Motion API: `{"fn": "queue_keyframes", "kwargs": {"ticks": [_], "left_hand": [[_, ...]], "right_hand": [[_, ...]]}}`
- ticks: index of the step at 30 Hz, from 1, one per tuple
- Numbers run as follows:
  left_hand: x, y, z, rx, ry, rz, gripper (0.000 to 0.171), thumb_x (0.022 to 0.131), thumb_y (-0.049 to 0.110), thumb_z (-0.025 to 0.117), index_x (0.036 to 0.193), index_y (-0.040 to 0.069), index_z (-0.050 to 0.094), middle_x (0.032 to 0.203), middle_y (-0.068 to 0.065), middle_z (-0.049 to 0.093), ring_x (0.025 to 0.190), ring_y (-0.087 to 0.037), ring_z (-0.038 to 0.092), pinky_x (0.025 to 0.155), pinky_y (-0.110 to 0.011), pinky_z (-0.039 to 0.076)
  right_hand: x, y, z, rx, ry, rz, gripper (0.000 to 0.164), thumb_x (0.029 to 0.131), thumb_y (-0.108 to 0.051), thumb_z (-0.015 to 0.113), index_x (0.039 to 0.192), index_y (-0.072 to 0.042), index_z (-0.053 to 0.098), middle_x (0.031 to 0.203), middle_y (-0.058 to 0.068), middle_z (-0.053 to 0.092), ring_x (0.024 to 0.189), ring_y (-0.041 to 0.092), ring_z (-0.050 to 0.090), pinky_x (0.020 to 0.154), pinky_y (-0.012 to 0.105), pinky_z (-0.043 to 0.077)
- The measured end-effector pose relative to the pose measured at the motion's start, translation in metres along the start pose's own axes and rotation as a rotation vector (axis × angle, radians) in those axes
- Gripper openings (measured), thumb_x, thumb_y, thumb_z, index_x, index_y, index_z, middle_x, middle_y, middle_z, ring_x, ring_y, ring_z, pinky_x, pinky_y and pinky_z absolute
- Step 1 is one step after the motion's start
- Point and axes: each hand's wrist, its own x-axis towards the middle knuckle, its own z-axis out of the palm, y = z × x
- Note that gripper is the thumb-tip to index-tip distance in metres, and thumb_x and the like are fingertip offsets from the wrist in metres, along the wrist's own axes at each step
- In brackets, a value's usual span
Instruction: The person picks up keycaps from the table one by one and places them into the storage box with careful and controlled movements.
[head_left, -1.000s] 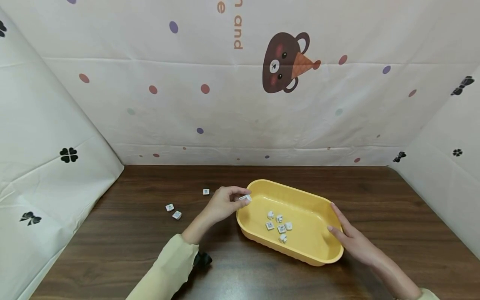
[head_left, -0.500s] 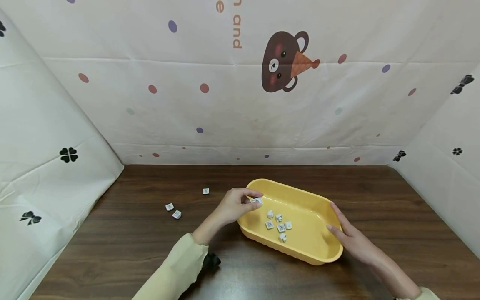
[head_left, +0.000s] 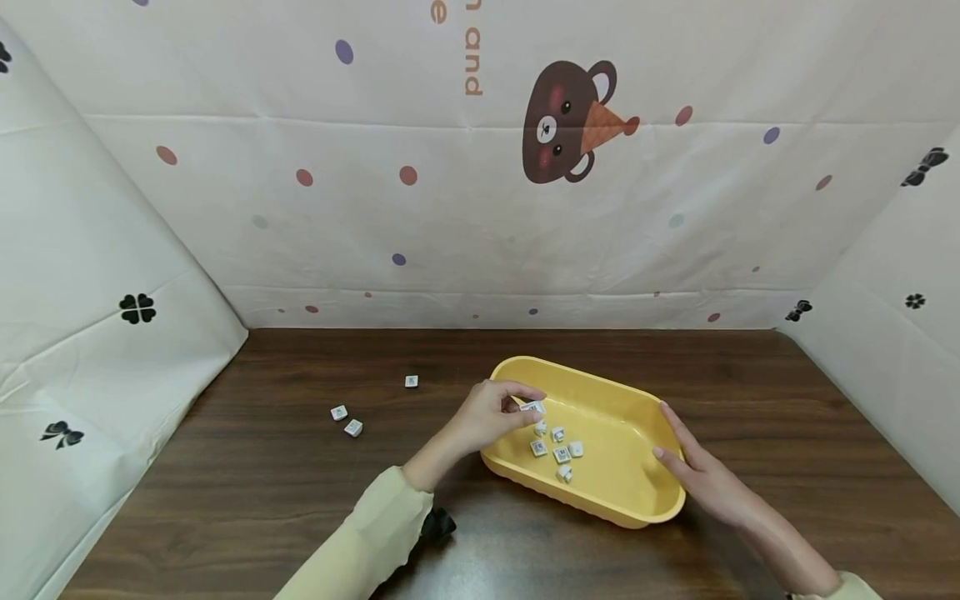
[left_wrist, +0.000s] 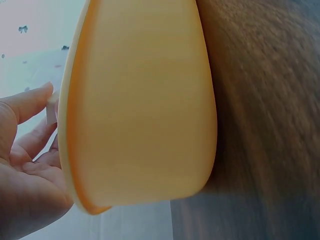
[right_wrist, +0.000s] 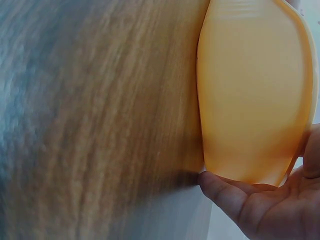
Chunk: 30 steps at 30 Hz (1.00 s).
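I see the left hand pinching a small white printed tile between thumb and fingers, parted only by the tile's thickness, above the left part of an oblong yellow plastic tray that sits slantwise on the dark brown wood-grain worktop. The right hand grips the tray's right end, thumb over the rim and fingers against the outer wall, and I count six similar white pieces inside, with three loose white tiles on the worktop further left.

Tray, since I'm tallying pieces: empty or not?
Not empty: white tiles lie in the tray, and the left hand pinches another tile.
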Motion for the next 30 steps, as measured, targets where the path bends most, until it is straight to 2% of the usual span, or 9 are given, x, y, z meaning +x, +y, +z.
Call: {"fn": "queue_keyframes", "kwargs": {"ticks": [14,30], "left_hand": [[0.004,0.005,0.013,0.007,-0.023,0.030,0.023,0.083,0.011,0.067,0.103,0.000,0.067,0.099,-0.010,0.066,0.058,-0.003,0.045,0.052,-0.015,0.038],[0.007,0.011,0.026,0.041,-0.072,-0.018,0.024,0.084,0.012,0.066,0.105,0.002,0.067,0.102,-0.007,0.066,0.059,-0.002,0.046,0.049,-0.015,0.036]], "right_hand": [[0.001,0.001,0.000,-0.013,0.006,-0.016,0.070,0.097,-0.033,0.043,0.147,-0.021,-0.004,0.149,0.023,-0.001,0.132,0.045,0.005,0.098,0.062,0.014],[0.000,0.003,0.000,-0.026,0.013,-0.041,0.070,0.097,-0.034,0.043,0.147,-0.021,-0.003,0.150,0.022,0.000,0.132,0.044,0.007,0.100,0.057,0.017]]}}
